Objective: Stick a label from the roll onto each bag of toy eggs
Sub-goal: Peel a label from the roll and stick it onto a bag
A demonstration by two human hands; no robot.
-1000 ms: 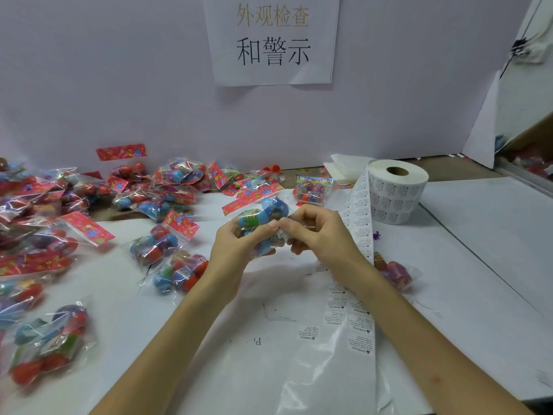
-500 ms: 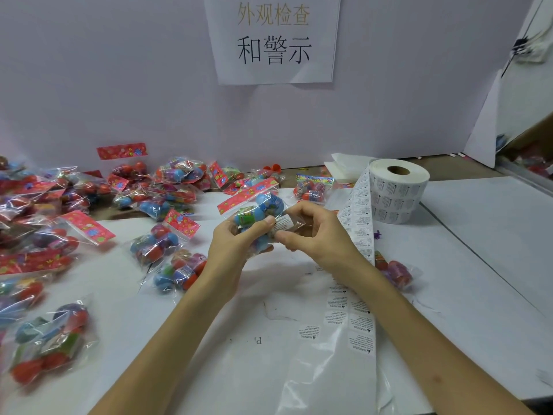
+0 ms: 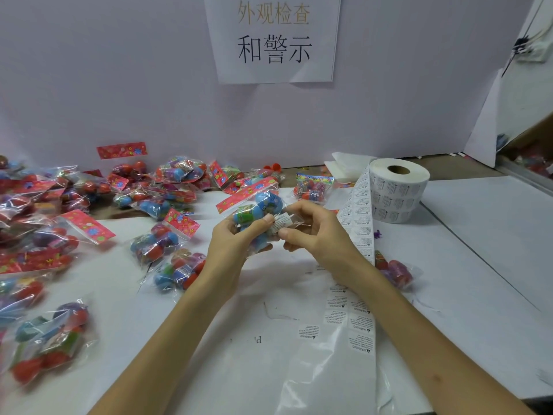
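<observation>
I see label (image 3: pixel 282 222) now flat on bag (image 3: pixel 259 208), uncovered; second ago fingers hide it. Left hand (image 3: pixel 233 247) grips bag above table (image 3: pixel 478 235); right hand (image 3: pixel 314 235) pinches bag at label. I judge bag nearly done. Roll (image 3: pixel 398 190) stands right.

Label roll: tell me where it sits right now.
In the head view the label roll stands on end at the right rear of the table, just beyond the right hand, its printed strip trailing back toward the person.
</observation>
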